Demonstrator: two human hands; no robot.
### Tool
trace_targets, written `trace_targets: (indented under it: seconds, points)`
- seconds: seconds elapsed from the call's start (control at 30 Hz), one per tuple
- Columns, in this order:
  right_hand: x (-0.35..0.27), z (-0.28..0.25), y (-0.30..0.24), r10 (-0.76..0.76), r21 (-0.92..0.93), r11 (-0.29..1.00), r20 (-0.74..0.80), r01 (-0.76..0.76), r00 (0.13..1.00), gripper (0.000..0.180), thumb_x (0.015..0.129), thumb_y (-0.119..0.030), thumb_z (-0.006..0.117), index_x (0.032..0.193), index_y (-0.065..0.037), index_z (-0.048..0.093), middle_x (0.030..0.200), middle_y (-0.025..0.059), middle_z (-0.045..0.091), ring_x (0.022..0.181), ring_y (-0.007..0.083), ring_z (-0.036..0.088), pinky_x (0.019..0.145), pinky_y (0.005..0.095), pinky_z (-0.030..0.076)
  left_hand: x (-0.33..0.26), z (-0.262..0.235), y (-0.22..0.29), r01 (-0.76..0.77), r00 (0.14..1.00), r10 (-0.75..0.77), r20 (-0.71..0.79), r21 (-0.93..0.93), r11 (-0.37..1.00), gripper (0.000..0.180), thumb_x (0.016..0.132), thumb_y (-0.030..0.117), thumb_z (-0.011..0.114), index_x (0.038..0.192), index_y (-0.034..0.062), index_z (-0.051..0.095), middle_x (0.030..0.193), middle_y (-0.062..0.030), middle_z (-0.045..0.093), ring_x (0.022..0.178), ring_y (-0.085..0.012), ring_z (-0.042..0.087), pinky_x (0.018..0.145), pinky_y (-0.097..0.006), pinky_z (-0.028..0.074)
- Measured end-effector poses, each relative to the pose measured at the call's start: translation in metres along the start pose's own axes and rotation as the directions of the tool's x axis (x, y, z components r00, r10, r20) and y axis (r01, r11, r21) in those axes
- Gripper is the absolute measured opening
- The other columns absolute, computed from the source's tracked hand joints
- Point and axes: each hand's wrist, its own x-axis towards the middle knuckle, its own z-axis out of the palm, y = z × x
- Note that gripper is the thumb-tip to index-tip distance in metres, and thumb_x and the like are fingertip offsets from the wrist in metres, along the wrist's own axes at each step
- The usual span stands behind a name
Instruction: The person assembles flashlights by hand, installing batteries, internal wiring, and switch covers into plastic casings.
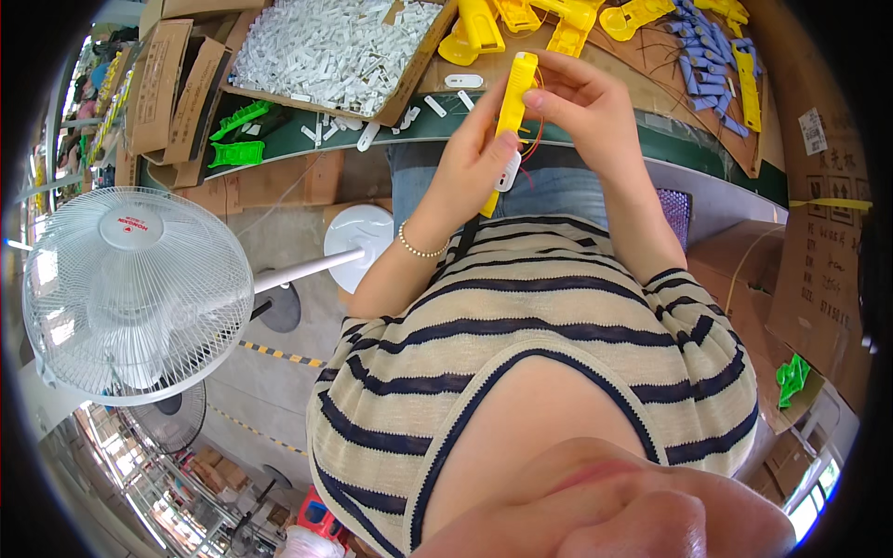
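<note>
Both hands are up over the near edge of the green-edged table, holding one long yellow plastic housing (pixel 514 107) that stands tilted between them. My left hand (pixel 473 158) grips its lower part, thumb pressed on the front. A small white oval-ended plastic plate (pixel 508 173) sits just below that thumb, against the housing. My right hand (pixel 584 107) is closed on the upper part, thumb on its side and fingers behind. Thin red wires (pixel 533 144) hang in a loop beside the housing. How the wires join it is hidden.
A cardboard tray (pixel 398 100) heaped with small white parts stands back left, with loose white pieces before it. Yellow housings (pixel 572 28) and blue-grey cylinders (pixel 709 70) lie back right. Green parts (pixel 237 152) lie left. A fan (pixel 139 288) and cartons (pixel 823 251) flank me.
</note>
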Motion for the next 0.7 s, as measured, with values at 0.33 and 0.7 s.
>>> trace_targets:
  seconds: [0.33, 0.7]
  points:
    - [-0.006, 0.004, 0.02, -0.277, -0.508, 0.832, -0.037, 0.221, 0.96, 0.015, 0.076, -0.014, 0.07, 0.084, -0.002, 0.067, 0.083, 0.0057, 0.063, 0.078, 0.0159, 0.059, 0.07, 0.0294, 0.045, -0.006, 0.002, 0.009, -0.073, 0.995, 0.091, -0.035, 0.347, 0.935, 0.046, 0.097, 0.013, 0.038, 0.139, -0.0017, 0.028, 0.115, -0.0115, 0.054, 0.094, -0.0151, 0.055, 0.084, -0.027, 0.044]
    - [-0.031, 0.013, 0.026, -0.379, -0.722, 0.602, 0.117, 0.341, 0.918, 0.01, 0.071, -0.011, 0.068, 0.068, -0.006, 0.06, 0.072, 0.0051, 0.06, 0.073, 0.026, 0.055, 0.065, 0.037, 0.043, 0.001, 0.008, -0.015, -0.131, 0.985, 0.156, -0.077, 0.264, 0.955, 0.049, 0.09, 0.0, 0.04, 0.136, 0.0005, 0.024, 0.113, -0.0104, 0.049, 0.1, -0.0157, 0.049, 0.09, -0.028, 0.04]
